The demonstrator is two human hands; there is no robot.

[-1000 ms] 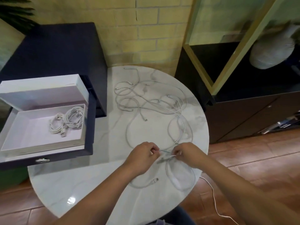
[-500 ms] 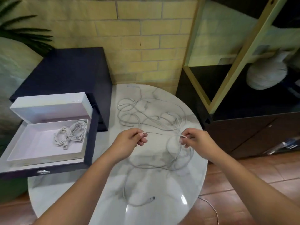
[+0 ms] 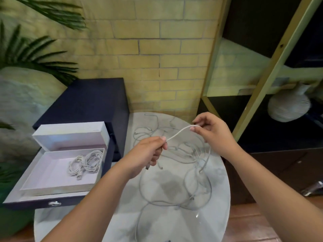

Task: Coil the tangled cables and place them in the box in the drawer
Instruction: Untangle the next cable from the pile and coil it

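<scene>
Both hands have risen, drawing the white cable [image 3: 178,133] off the marble table [image 3: 174,226]. The left hand [image 3: 150,154] grips one end and the right hand [image 3: 212,131] pinches it farther along. It looks light and limp, best fed through near the plug. The tangle [image 3: 194,154] beneath may snag.

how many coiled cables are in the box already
2, side by side in the open box: the left coil and the right coil, touching each other. A further cable could be hidden within them.

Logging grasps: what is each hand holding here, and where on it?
One white cable: left hand grips it near one end, right hand pinches it farther along.
</scene>
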